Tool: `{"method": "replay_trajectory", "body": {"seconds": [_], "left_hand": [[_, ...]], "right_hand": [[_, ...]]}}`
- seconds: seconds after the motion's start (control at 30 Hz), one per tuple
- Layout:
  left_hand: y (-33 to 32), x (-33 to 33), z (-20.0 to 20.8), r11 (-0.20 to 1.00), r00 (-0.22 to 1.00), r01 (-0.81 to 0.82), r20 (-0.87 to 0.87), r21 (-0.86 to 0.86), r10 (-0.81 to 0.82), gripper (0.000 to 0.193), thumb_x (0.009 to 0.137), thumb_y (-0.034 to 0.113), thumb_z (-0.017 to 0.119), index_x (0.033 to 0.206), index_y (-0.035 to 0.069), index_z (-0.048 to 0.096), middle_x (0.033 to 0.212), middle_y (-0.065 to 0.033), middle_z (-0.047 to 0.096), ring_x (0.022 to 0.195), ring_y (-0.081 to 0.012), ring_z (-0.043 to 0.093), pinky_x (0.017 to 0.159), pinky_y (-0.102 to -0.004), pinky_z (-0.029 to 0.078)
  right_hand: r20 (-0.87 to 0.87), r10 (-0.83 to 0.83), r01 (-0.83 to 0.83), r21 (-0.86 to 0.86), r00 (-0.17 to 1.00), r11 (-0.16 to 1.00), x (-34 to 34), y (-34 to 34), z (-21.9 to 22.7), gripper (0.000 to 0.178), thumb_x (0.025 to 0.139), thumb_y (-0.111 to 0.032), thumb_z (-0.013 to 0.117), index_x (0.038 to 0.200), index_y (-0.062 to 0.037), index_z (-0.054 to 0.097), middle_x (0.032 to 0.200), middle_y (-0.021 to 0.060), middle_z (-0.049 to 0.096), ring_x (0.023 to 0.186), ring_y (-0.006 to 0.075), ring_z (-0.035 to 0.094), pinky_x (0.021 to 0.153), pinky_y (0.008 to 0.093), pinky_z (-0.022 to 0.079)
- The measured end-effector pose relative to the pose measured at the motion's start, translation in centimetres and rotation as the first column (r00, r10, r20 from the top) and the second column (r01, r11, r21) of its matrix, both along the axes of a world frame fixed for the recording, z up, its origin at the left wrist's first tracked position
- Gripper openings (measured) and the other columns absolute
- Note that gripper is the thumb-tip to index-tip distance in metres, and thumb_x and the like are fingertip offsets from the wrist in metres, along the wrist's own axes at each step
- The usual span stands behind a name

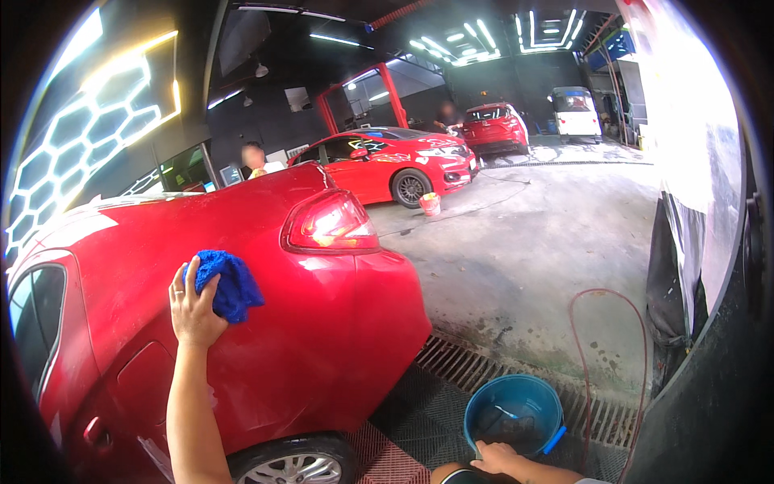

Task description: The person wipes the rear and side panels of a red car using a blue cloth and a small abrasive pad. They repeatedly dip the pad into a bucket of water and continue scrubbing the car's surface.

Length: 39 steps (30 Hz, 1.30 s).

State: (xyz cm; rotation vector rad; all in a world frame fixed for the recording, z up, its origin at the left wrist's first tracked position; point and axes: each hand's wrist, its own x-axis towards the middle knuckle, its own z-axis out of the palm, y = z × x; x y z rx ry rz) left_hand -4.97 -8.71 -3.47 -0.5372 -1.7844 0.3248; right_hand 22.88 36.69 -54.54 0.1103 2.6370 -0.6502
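Note:
My left hand (196,310) presses a bunched blue microfiber cloth (230,286) against the rear side panel of a red car (314,323), below and left of its tail light (332,223). The fingers curl over the cloth's left edge. Down at the lower right, my right hand (498,459) grips the near rim of a teal bucket (516,389). Its thumb and fingers close on that rim, partly hidden from view. Dark water and a small pale object show inside the bucket, and a bright blue handle grip hangs at its right side.
A hose (576,323) loops over the floor right of the bucket. Floor tiles (419,411) and a drain grate (459,363) run beside the car. Farther off stand another red car (387,165), a small red-and-white bucket (430,204) and two people. A curtain hangs at right.

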Motion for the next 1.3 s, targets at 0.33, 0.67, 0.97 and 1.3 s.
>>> {"method": "replay_trajectory", "body": {"seconds": [0.33,0.67,0.97,1.3], "left_hand": [[0.5,0.7,0.8,0.999,0.999,-0.041,0.03,-0.004,0.041,0.073,0.067,0.035,0.092,0.137,0.027,0.071,0.171,-0.0147,0.039,0.151,-0.0448,0.041,0.123,-0.0592,0.04],[4.9,1.4,-2.1,0.998,0.992,-0.059,0.107,-0.013,0.06,0.077,0.064,0.037,0.093,0.139,0.04,0.074,0.174,-0.0091,0.037,0.157,-0.0447,0.033,0.127,-0.0607,0.032],[9.9,-0.5,-5.7,0.995,0.99,0.048,0.135,-0.089,-0.036,0.068,0.066,0.031,0.089,0.133,0.037,0.078,0.17,-0.0113,0.043,0.155,-0.0468,0.036,0.124,-0.0616,0.035],[16.3,-3.8,-10.1,0.945,0.971,0.224,0.134,-0.239,-0.196,0.042,0.06,0.016,0.085,0.101,0.025,0.087,0.157,-0.0091,0.057,0.149,-0.0463,0.043,0.116,-0.0615,0.041]], "right_hand": [[-0.346,-0.326,0.284,-0.169,0.88,0.944,5.3,6.3,1.3,0.048,0.116,-0.039,0.037,0.141,-0.0143,0.07,0.129,0.0202,0.075,0.118,0.042,0.071,0.103,0.0532,0.054],[-0.322,-0.311,0.347,0.06,0.894,0.936,7.9,8.0,0.7,0.051,0.115,-0.044,0.033,0.127,-0.0176,0.074,0.111,0.0197,0.079,0.104,0.0418,0.075,0.093,0.0569,0.056],[-0.257,-0.339,0.363,0.05,0.905,0.93,7.6,7.8,2.7,0.051,0.114,-0.048,0.038,0.129,-0.016,0.075,0.109,0.0212,0.08,0.103,0.0404,0.077,0.094,0.0552,0.056],[-0.369,-0.309,0.362,0.082,0.877,0.929,7.1,8.9,-1.2,0.045,0.112,-0.045,0.044,0.121,-0.0187,0.08,0.099,0.0116,0.083,0.087,0.0355,0.079,0.08,0.0519,0.06]]}}
